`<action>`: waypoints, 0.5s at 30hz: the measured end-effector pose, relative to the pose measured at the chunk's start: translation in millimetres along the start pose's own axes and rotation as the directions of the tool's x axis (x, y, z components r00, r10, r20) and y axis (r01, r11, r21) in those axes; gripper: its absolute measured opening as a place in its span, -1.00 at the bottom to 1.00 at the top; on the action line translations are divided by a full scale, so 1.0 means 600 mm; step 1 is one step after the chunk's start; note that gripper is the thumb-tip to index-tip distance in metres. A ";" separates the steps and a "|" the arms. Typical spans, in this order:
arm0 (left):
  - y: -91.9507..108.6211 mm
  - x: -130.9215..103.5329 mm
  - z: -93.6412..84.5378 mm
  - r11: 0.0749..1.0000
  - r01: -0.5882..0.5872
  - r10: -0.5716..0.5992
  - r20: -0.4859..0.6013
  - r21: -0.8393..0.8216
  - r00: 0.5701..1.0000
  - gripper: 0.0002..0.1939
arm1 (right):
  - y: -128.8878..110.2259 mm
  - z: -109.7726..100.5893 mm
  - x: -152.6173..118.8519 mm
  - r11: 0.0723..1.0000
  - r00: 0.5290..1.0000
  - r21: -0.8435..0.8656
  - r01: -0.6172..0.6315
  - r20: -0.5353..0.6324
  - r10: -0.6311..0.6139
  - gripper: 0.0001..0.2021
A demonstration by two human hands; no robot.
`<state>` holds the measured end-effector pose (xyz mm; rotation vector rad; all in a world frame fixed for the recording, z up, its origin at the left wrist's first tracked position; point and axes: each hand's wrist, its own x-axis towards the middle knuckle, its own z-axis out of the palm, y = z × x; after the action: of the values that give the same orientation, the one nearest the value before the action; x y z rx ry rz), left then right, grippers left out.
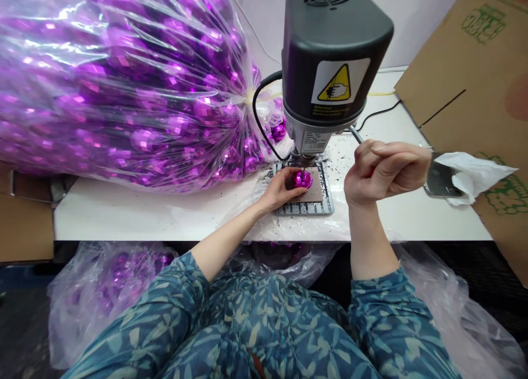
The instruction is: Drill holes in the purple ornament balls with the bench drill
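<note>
A black drill press [336, 43] with a yellow warning label stands at the back of the white table. Under its spindle lies a shiny magenta ball [303, 179], on a brown board [315, 195] over the slotted metal base [325, 207]. My left hand [284, 190] grips the ball from the left, thumb in front and fingers behind. To the right of the press, my right hand [383, 170] is closed around the end of the metal feed lever [355, 133]. The drill tip meets the top of the ball; the exact contact is too small to tell.
A large clear bag [136, 93] of magenta mirrored balls fills the back left. At right are a phone [441, 178], a white tissue [474, 172] and a cardboard box [474, 71]. Dark chips litter the white table [165, 214]. Plastic bags hang below its front edge.
</note>
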<state>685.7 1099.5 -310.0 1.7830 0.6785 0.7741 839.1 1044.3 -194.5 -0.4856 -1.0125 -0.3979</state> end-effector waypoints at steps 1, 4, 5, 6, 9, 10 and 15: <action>0.000 0.000 0.001 1.000 0.003 -0.003 0.001 -0.002 1.000 -0.42 | 0.000 0.000 0.000 1.000 1.000 0.011 -0.002 -0.005 0.002 -0.70; 0.001 0.004 0.004 1.000 0.011 -0.011 0.005 0.000 1.000 -0.44 | -0.007 0.013 0.020 0.998 0.997 0.025 -0.064 -0.036 0.065 -0.67; 0.003 0.005 0.005 1.000 0.016 -0.016 0.000 0.012 1.000 -0.45 | -0.011 0.022 0.035 0.994 0.994 0.015 -0.106 -0.041 0.106 -0.67; 0.007 0.004 0.006 0.999 0.023 -0.022 -0.020 0.036 1.000 -0.46 | -0.015 0.032 0.051 0.988 0.987 0.000 -0.155 -0.040 0.155 -0.67; 0.030 -0.011 0.005 0.984 0.049 -0.021 -0.166 0.170 0.986 -0.50 | -0.024 0.060 0.102 0.933 0.935 -0.051 -0.356 -0.024 0.355 -0.55; 0.039 -0.024 0.003 0.974 0.049 -0.001 -0.212 0.221 0.977 -0.53 | -0.026 0.067 0.114 0.912 0.914 -0.058 -0.407 -0.021 0.406 -0.52; 0.069 -0.151 -0.016 0.852 -0.247 0.153 0.233 0.461 0.960 -0.60 | -0.029 0.073 0.126 0.892 0.893 -0.046 -0.450 0.017 0.451 -0.55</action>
<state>624.5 1024.4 -285.3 2.3885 0.5977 0.5886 835.1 1047.4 -105.3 -0.7454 -0.8854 0.0058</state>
